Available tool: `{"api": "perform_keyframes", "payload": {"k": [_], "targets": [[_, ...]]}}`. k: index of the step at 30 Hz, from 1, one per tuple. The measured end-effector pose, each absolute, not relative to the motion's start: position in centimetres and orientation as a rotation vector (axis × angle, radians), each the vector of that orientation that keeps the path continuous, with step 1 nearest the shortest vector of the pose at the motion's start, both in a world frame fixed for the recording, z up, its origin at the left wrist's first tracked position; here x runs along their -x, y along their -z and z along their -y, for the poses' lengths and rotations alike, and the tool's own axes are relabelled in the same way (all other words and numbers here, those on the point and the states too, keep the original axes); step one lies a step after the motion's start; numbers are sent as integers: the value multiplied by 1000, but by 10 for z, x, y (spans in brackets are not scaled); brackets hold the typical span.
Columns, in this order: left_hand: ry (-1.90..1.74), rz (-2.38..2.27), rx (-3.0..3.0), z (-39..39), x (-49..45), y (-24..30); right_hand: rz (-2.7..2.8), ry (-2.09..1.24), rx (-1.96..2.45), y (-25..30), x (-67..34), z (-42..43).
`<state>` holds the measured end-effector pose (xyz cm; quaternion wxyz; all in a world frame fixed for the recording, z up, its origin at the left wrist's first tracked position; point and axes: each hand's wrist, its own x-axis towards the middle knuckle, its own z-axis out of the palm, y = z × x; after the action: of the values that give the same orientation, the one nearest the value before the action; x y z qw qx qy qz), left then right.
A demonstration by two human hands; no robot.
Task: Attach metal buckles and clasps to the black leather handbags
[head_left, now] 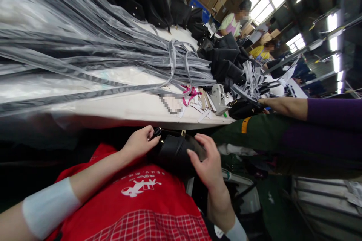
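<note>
A small black leather bag (172, 150) with gold fittings rests on my lap, just below the white table's (127, 111) edge. My left hand (138, 143) pinches the bag's top corner near its dark clasp, fingers closed on it. My right hand (205, 160) curls around the bag's right side, fingers bent against the leather. Both wrists carry white sleeve cuffs. A red apron (141, 203) covers my lap.
Long grey straps in clear plastic (85, 52) fan across the table. Black bags (223, 60) pile up further along, with paper scraps and a pink ribbon (189, 96) near the edge. A co-worker's purple-sleeved arm (305, 109) reaches onto the table at the right. Other people stand far back.
</note>
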<state>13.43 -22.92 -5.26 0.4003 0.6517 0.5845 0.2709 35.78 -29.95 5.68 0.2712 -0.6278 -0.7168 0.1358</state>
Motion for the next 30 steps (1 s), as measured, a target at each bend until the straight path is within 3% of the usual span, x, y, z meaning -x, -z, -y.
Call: {"api": "perform_keyframes", "payload": {"k": [3, 8, 13, 16, 19, 24, 30], "targets": [[-697, -1472, -1636, 227, -138, 53, 2293, -470, 1665, -29, -323, 308], [-678, -1450, -1667, 225, -132, 52, 2486, -170, 1908, 19, -294, 288], [-825, -1504, -1610, 222, -107, 53, 2689, -191, 1839, 21, -301, 261], [-897, -1528, -1556, 220, -96, 53, 2657, -377, 1876, 22, -313, 250], [-960, -1584, -1498, 221, -89, 52, 2370, -715, 1872, 16, -342, 240], [-1059, -1758, -1443, 224, -80, 51, 1342, -1215, 1662, -18, -428, 237], [-1085, -1654, -1436, 222, -90, 46, 624, -1100, 1275, -34, -482, 252]]}}
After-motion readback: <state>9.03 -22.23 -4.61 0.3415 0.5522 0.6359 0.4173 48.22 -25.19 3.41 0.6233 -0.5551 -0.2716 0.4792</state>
